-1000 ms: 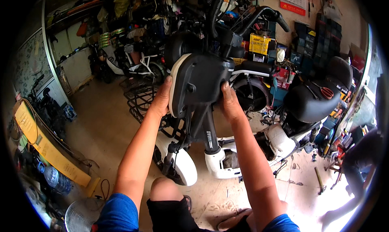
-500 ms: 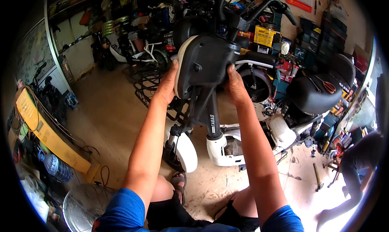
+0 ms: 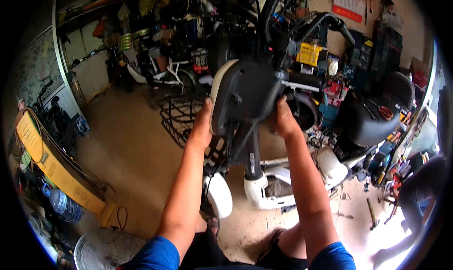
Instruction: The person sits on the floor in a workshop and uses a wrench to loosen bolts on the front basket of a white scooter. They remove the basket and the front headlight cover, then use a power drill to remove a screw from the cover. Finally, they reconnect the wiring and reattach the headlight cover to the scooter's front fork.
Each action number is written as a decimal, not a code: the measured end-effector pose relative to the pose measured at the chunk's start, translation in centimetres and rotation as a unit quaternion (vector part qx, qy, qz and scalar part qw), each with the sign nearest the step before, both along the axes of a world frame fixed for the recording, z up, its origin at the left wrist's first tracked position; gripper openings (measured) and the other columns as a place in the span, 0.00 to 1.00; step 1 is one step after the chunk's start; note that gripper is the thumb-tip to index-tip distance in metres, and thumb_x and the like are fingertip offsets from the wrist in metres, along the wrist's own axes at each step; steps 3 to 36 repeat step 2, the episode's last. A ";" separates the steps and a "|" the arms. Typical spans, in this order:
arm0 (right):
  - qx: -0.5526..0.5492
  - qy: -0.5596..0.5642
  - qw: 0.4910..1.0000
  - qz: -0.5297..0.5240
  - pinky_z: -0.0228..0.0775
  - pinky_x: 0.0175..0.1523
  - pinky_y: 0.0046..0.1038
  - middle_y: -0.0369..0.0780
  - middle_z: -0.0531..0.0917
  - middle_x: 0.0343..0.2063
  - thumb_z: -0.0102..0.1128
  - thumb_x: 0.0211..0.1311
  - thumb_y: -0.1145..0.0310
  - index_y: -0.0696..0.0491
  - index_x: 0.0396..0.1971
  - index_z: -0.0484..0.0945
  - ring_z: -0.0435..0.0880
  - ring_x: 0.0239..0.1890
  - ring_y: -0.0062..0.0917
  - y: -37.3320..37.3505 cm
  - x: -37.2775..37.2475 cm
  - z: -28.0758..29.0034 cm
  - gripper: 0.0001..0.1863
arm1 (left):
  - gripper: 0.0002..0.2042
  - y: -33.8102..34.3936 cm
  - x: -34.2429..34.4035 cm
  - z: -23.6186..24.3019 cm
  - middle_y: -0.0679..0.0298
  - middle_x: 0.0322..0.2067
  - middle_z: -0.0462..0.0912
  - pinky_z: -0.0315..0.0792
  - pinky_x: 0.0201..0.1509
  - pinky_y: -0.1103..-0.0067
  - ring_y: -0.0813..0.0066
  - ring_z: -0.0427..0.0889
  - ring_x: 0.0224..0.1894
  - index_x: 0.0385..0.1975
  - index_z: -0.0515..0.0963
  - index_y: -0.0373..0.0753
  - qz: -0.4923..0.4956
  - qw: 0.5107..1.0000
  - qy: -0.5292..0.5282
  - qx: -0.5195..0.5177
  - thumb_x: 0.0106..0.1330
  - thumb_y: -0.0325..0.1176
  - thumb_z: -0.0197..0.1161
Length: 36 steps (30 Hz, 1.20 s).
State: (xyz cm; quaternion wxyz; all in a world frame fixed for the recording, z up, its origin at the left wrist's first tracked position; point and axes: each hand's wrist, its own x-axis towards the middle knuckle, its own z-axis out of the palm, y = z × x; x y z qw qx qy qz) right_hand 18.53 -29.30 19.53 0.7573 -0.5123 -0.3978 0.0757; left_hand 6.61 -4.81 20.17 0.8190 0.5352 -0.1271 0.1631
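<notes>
A black front cover (image 3: 252, 91) with a cream outer edge sits below the handlebar (image 3: 330, 21) of an electric scooter. My left hand (image 3: 203, 126) clasps its left side along the cream edge, and my right hand (image 3: 285, 121) clasps the lower right side. Both thumbs show; the other fingers are mostly hidden behind the cover. Beneath it the black steering column (image 3: 252, 149) runs down to the scooter's white frame (image 3: 259, 201). A white front fender (image 3: 220, 197) stands between my forearms.
Behind the scooter lies a black wire basket (image 3: 175, 121). Scissors (image 3: 385, 112) rest on a black seat (image 3: 370, 126) at right. A hammer (image 3: 372, 211) is on the floor, near a person's leg (image 3: 415, 194). At left are a yellow ramp-like panel (image 3: 56, 161), a water jug (image 3: 65, 205) and a fan (image 3: 106, 249).
The cover, handlebar and both hands sit lower and slightly further right in view. The background has also shifted down a little. Both hands keep their hold.
</notes>
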 end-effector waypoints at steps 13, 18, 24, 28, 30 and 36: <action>0.016 -0.017 1.000 0.009 0.46 0.79 0.38 0.41 0.61 0.74 0.51 0.62 0.26 0.52 0.77 0.52 0.58 0.76 0.33 0.4 1.0 0.0 0.55 | 0.47 -0.7 -0.2 0.5 0.60 0.71 0.67 0.59 0.75 0.70 0.66 0.65 0.72 0.73 0.62 0.39 0.007 1.000 -0.019 0.019 0.65 0.71 0.58; 0.016 -0.017 1.000 0.009 0.46 0.79 0.38 0.41 0.61 0.74 0.51 0.62 0.26 0.52 0.77 0.52 0.58 0.76 0.33 0.4 1.0 0.0 0.55 | 0.47 -0.7 -0.2 0.5 0.60 0.71 0.67 0.59 0.75 0.70 0.66 0.65 0.72 0.73 0.62 0.39 0.007 1.000 -0.019 0.019 0.65 0.71 0.58; 0.016 -0.017 1.000 0.009 0.46 0.79 0.38 0.41 0.61 0.74 0.51 0.62 0.26 0.52 0.77 0.52 0.58 0.76 0.33 0.4 1.0 0.0 0.55 | 0.47 -0.7 -0.2 0.5 0.60 0.71 0.67 0.59 0.75 0.70 0.66 0.65 0.72 0.73 0.62 0.39 0.007 1.000 -0.019 0.019 0.65 0.71 0.58; 0.016 -0.017 1.000 0.009 0.46 0.79 0.38 0.41 0.61 0.74 0.51 0.62 0.26 0.52 0.77 0.52 0.58 0.76 0.33 0.4 1.0 0.0 0.55 | 0.47 -0.7 -0.2 0.5 0.60 0.71 0.67 0.59 0.75 0.70 0.66 0.65 0.72 0.73 0.62 0.39 0.007 1.000 -0.019 0.019 0.65 0.71 0.58; 0.016 -0.017 1.000 0.009 0.46 0.79 0.38 0.41 0.61 0.74 0.51 0.62 0.26 0.52 0.77 0.52 0.58 0.76 0.33 0.4 1.0 0.0 0.55 | 0.47 -0.7 -0.2 0.5 0.60 0.71 0.67 0.59 0.75 0.70 0.66 0.65 0.72 0.73 0.62 0.39 0.007 1.000 -0.019 0.019 0.65 0.71 0.58; 0.016 -0.017 1.000 0.009 0.46 0.79 0.38 0.41 0.61 0.74 0.51 0.62 0.26 0.52 0.77 0.52 0.58 0.76 0.33 0.4 1.0 0.0 0.55 | 0.47 -0.7 -0.2 0.5 0.60 0.71 0.67 0.59 0.75 0.70 0.66 0.65 0.72 0.73 0.62 0.39 0.007 1.000 -0.019 0.019 0.65 0.71 0.58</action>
